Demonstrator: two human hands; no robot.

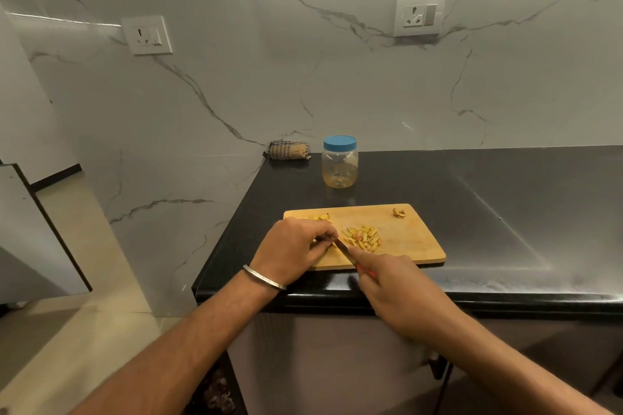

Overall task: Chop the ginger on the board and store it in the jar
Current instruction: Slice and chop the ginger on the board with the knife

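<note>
Grey-veined white marble wall (236, 84) carries two switch sockets, one left (146, 35), one right (419, 14). Glossy black desk (488, 212) below, beige tiled floor (67, 330) leftward.

Black, glossy stone countertop (488, 212) across the right and centre of the frame, front edge rounded, left end stopping mid-frame. Directly on it: wooden cutting board (414, 239) at centre, near the front edge, slightly skewed. Behind the board, just above centre, clear plastic jar (339, 163) standing upright with blue lid on, apart from the board. To the left of the jar, against the marble wall at the back corner, folded checked cloth (289, 150).
</note>
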